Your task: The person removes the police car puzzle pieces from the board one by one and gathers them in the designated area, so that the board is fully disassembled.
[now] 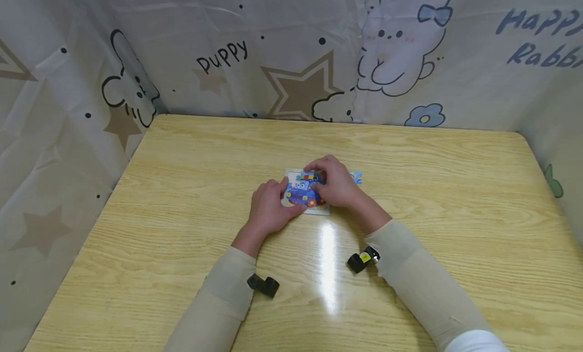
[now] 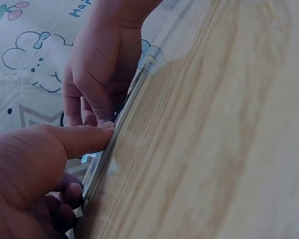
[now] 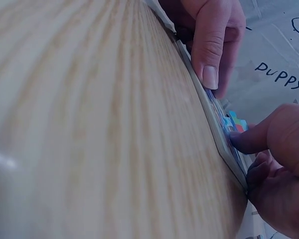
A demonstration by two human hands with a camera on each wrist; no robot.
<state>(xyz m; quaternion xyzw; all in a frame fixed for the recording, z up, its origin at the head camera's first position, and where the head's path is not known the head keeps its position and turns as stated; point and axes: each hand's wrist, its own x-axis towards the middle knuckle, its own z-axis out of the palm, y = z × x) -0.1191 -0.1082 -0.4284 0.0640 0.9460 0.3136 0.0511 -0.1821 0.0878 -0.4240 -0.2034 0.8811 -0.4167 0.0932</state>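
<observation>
A small jigsaw puzzle board with a pale border and a blue cartoon car picture lies on the wooden table. My left hand grips its left side, the thumb over the front edge and the other fingers along the left edge. Over the right half, my right hand pinches a puzzle piece with red, yellow and green colours at the car's roof. In the right wrist view this piece stands tilted above the board. Much of the board's right side is hidden under the right hand.
Another blue puzzle piece lies on the table just right of the right hand. The wooden table ends at a printed cloth wall behind and at the sides. Black wrist cameras sit on both sleeves.
</observation>
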